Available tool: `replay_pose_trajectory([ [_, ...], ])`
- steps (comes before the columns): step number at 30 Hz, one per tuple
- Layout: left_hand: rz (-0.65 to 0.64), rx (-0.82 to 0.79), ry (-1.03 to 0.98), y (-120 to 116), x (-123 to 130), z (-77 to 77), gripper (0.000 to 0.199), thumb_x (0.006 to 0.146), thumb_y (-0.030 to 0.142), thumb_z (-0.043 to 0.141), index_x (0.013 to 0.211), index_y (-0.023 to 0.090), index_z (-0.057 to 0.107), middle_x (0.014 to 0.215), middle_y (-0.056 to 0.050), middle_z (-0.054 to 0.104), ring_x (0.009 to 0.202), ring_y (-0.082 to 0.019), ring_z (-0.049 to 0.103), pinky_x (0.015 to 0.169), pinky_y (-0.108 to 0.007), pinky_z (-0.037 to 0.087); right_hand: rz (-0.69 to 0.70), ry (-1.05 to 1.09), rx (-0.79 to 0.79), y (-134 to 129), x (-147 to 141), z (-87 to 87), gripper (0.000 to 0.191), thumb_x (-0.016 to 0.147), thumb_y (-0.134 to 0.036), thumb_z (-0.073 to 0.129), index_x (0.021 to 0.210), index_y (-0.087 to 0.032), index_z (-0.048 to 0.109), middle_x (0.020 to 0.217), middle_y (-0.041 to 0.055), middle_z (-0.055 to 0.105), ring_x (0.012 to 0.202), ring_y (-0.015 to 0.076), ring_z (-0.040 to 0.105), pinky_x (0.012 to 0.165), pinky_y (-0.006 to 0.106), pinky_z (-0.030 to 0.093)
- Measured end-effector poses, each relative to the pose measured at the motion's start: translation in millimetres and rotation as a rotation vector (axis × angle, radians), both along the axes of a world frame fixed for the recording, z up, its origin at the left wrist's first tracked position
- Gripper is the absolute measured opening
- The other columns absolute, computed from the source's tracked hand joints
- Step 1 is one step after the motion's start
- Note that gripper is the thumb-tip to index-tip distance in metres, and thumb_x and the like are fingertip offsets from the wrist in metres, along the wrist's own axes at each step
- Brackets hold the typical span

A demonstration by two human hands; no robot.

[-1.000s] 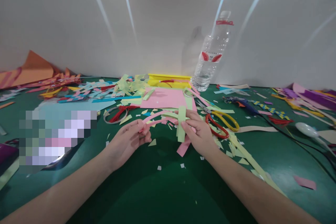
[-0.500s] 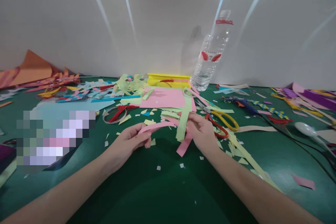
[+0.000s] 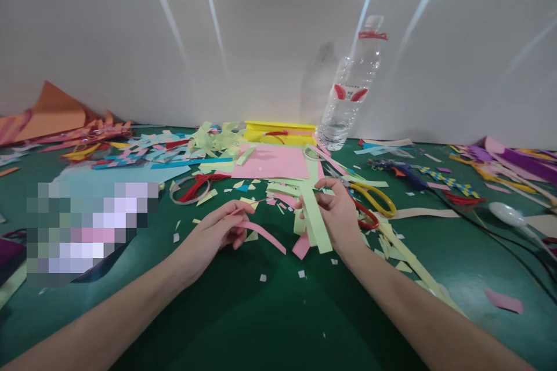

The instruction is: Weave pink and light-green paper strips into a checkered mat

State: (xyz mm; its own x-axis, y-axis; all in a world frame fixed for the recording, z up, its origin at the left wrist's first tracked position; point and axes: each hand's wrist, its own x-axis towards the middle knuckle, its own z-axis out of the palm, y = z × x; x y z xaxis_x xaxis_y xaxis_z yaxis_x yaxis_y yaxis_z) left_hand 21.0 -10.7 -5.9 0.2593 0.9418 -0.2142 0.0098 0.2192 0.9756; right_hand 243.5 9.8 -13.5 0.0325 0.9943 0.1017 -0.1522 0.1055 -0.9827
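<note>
My left hand (image 3: 224, 229) pinches a narrow pink paper strip (image 3: 266, 234), whose free end curves down toward the right. My right hand (image 3: 335, 208) is closed on a pale green paper strip (image 3: 317, 220) that slants down across the fingers. Below that hand, a short pink paper piece (image 3: 301, 246) and more pale green paper show beside the strip; whether the fingers hold these too I cannot tell. Scissors with red and yellow handles (image 3: 378, 200) lie just right of my right hand, partly hidden behind it.
Pink paper sheets (image 3: 272, 162) and a yellow folded paper (image 3: 278, 134) lie ahead. A clear bottle (image 3: 346, 98) leans on the white wall. A tape roll with red cord (image 3: 190, 190) is beyond my left hand. A black cable (image 3: 478, 220) and white spoon (image 3: 507, 214) lie right.
The pink strip in my left hand has come away from my right hand, its end now hanging free. In my right hand the pale green strip has swung toward the lower right.
</note>
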Motion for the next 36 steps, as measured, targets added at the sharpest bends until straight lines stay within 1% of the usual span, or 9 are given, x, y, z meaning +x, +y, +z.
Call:
replay_pose_trajectory([
  [3, 0.018, 0.002, 0.030, -1, 1, 1.2, 0.012, 0.083, 0.023, 0.050, 0.094, 0.018, 0.053, 0.060, 0.007, 0.044, 0.049, -0.008, 0.039, 0.051, -0.022, 0.029, 0.082, -0.106, -0.004, -1, 0, 1.5, 0.056, 0.069, -0.026, 0.071, 0.120, -0.024, 0.047, 0.066, -0.0018, 0.070, 0.055, 0.0168, 0.064, 0.047, 0.025, 0.050],
  [5, 0.002, 0.024, 0.021, -1, 1, -0.1, 0.013, 0.082, 0.024, 0.049, 0.093, 0.018, 0.052, 0.059, 0.007, 0.043, 0.048, -0.008, 0.039, 0.050, -0.022, 0.028, 0.128, -0.191, 0.010, 0, 1, -1.0, 0.050, 0.074, -0.029, 0.066, 0.122, -0.023, 0.052, 0.068, -0.0005, 0.070, 0.057, 0.0163, 0.064, 0.049, 0.026, 0.051],
  [9, -0.034, 0.127, 0.004, 1, 2, -3.7, 0.021, 0.086, 0.034, 0.043, 0.089, 0.017, 0.055, 0.059, 0.005, 0.042, 0.049, -0.010, 0.037, 0.049, -0.024, 0.027, 0.067, -0.340, 0.144, 4, 1, -9.0, 0.023, 0.077, -0.032, 0.060, 0.093, -0.019, 0.069, 0.079, 0.0046, 0.071, 0.069, 0.0183, 0.067, 0.062, 0.031, 0.054],
  [14, -0.110, 0.231, 0.092, 3, 4, -5.0, 0.045, 0.089, 0.052, 0.036, 0.088, 0.015, 0.062, 0.060, 0.003, 0.045, 0.051, -0.012, 0.037, 0.050, -0.026, 0.028, -0.054, -0.482, 0.249, 8, 2, -9.7, 0.018, 0.078, -0.029, 0.055, 0.082, -0.021, 0.070, 0.089, 0.0056, 0.071, 0.080, 0.0205, 0.066, 0.067, 0.032, 0.053],
  [17, -0.122, 0.293, 0.192, 2, 7, -5.6, 0.049, 0.090, 0.054, 0.033, 0.091, 0.017, 0.065, 0.059, 0.003, 0.043, 0.052, -0.013, 0.038, 0.052, -0.026, 0.029, -0.075, -0.431, 0.247, 8, -1, -5.4, 0.017, 0.078, -0.028, 0.054, 0.081, -0.020, 0.069, 0.091, 0.0055, 0.070, 0.084, 0.0202, 0.065, 0.072, 0.032, 0.052],
  [20, -0.088, 0.309, 0.260, 3, 12, -5.5, 0.053, 0.090, 0.055, 0.033, 0.082, 0.016, 0.067, 0.054, 0.003, 0.042, 0.051, -0.013, 0.039, 0.051, -0.026, 0.028, -0.084, -0.271, 0.124, 11, -10, -1.9, 0.018, 0.077, -0.028, 0.057, 0.091, -0.020, 0.065, 0.088, 0.0046, 0.070, 0.080, 0.0190, 0.065, 0.073, 0.032, 0.052],
  [25, 0.049, 0.267, 0.179, 11, 24, -2.4, 0.051, 0.086, 0.059, 0.037, 0.070, 0.016, 0.061, 0.049, 0.004, 0.039, 0.047, -0.013, 0.037, 0.047, -0.025, 0.027, -0.095, 0.046, -0.030, 23, -28, -3.9, 0.021, 0.068, -0.031, 0.069, 0.084, -0.019, 0.060, 0.078, 0.0025, 0.068, 0.071, 0.0175, 0.064, 0.066, 0.031, 0.053],
  [32, 0.168, 0.285, 0.132, 19, 26, -1.9, 0.052, 0.086, 0.056, 0.039, 0.050, 0.019, 0.046, 0.045, 0.004, 0.033, 0.044, -0.012, 0.030, 0.046, -0.026, 0.024, -0.105, 0.063, -0.069, 30, -30, -9.5, 0.021, 0.068, -0.035, 0.069, 0.076, -0.019, 0.057, 0.072, 0.0009, 0.064, 0.059, 0.0137, 0.059, 0.057, 0.027, 0.051],
  [36, 0.191, 0.263, 0.118, 22, 21, -4.9, 0.047, 0.086, 0.056, 0.038, 0.055, 0.020, 0.045, 0.045, 0.005, 0.031, 0.042, -0.011, 0.026, 0.043, -0.025, 0.022, -0.093, 0.004, -0.024, 27, -21, -8.6, 0.027, 0.069, -0.031, 0.070, 0.091, -0.020, 0.060, 0.072, -0.0002, 0.063, 0.063, 0.0146, 0.059, 0.056, 0.025, 0.049],
])
